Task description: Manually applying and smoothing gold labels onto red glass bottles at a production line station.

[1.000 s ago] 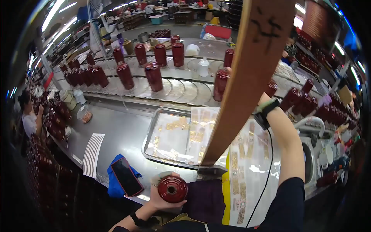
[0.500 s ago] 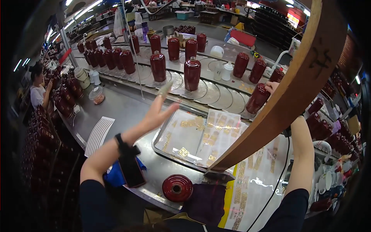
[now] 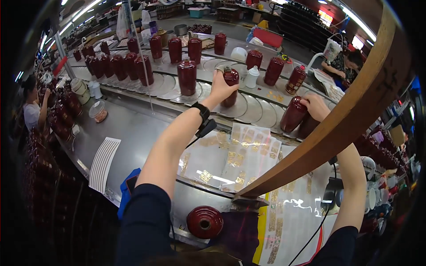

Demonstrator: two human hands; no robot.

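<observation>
My left hand [image 3: 224, 86] is stretched out over the curved conveyor and grips an upright dark red bottle [image 3: 230, 82] standing on a round steel disc. My right hand [image 3: 316, 105] holds a second dark red bottle [image 3: 293, 114], tilted, at the conveyor's near edge. A dark red round bottle [image 3: 204, 221] lies on its side at the bench's front edge, near my body. Between my arms sits a steel tray [image 3: 202, 177] with sheets of gold stickers [image 3: 246, 153].
Several more dark red bottles [image 3: 133, 66] stand on the conveyor [image 3: 262, 111]. A slanted wooden beam [image 3: 350, 115] crosses the right side. White label strips [image 3: 103, 163], a blue cloth with a phone [image 3: 128, 188] and gold sheets [image 3: 288, 221] lie on the bench. One person works at left [image 3: 31, 111], another at far right [image 3: 346, 62].
My left hand let go of the round bottle at the bench's front edge, reached out over the tray and closed on a bottle on the conveyor. My right hand stays on its tilted bottle.
</observation>
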